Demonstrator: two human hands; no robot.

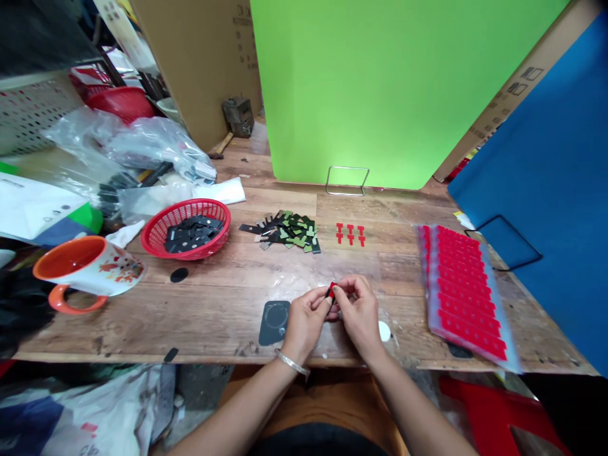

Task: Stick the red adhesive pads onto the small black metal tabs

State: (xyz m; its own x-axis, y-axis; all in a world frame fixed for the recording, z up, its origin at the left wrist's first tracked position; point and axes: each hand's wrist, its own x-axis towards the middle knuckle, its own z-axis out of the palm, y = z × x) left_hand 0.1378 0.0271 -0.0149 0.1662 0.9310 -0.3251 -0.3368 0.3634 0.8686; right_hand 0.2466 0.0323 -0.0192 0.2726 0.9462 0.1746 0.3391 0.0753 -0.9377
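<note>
My left hand [306, 316] and my right hand [357, 311] meet just above the front of the wooden table. Between them is a small black strip with a red T-shaped piece [333, 288] at its upper end. The left fingers pinch the black part, while my right thumb presses on the red piece. Beyond the hands, several red T-shaped pieces [350, 234] lie in two rows. To their left is a loose pile of black and olive-green flat pieces [292, 230]. Sheets of red T-shaped pieces on clear backing [465, 291] lie at the right.
A red plastic basket [223, 235] holds black flat pieces. Left of it stands an orange-and-white mug [114, 269]. A green board [380, 88] with a wire stand [346, 194] rises at the back, a blue board [546, 183] at right. A dark rounded plate [268, 333] lies beside my left hand.
</note>
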